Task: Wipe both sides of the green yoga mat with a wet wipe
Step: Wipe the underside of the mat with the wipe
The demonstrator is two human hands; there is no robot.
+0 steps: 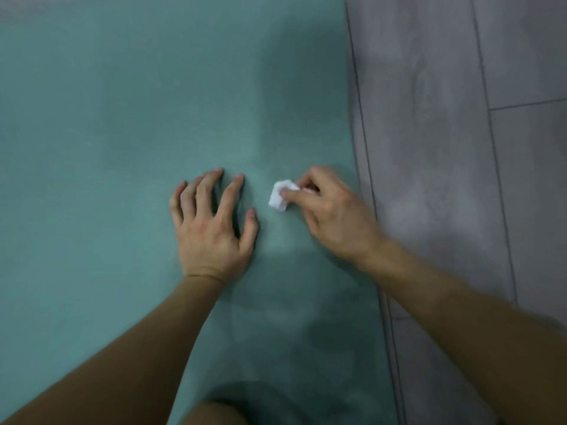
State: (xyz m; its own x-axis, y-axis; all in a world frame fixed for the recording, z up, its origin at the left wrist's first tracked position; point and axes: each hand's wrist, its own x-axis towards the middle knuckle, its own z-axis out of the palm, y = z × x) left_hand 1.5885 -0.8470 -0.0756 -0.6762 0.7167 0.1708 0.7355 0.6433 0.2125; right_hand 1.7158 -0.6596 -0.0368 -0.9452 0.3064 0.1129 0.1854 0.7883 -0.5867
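Pinching wet wipe (280,196), right hand (334,214), left hand (211,228) fingers splayed on mat (107,133)

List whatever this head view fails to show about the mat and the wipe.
Mat: head view, cut off by the left and bottom edges; its underside lies hidden against the floor.
Wipe: head view, partly covered by the right hand pinching it; full size and wetness unclear.
Wiped areas: head view, blur and shadow hide any damp streaks.
Left hand: head view, covers the mat beneath it.
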